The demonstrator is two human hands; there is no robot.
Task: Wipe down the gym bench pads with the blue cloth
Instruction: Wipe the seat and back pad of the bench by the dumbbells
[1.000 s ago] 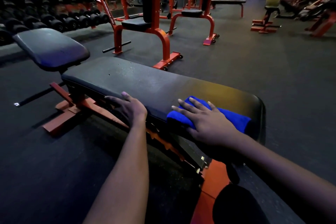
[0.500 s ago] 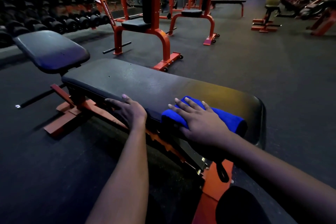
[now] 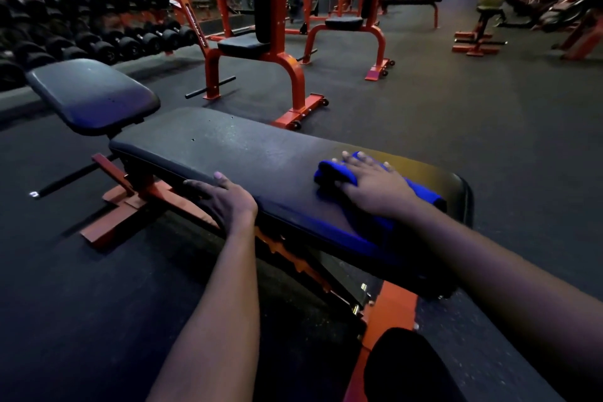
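Note:
A long black bench pad [image 3: 248,153] on an orange frame lies across the middle of the view, with a smaller black seat pad [image 3: 91,91] at its left end. The blue cloth [image 3: 332,173] lies bunched on the right part of the long pad. My right hand [image 3: 372,186] presses flat on the cloth, fingers straight and spread. On the pad's near edge, left of the cloth, my left hand [image 3: 225,199] has its fingers bent over the pad's side.
Two orange upright seats [image 3: 270,52] stand on the dark rubber floor behind the bench. A dumbbell rack [image 3: 81,33] runs along the far left. More orange machines [image 3: 479,42] stand at the back right. My dark-clothed knee [image 3: 408,365] is at the bottom.
My right hand has slid the blue cloth away from the near edge toward the middle of the pad. My left hand has stayed on the near edge.

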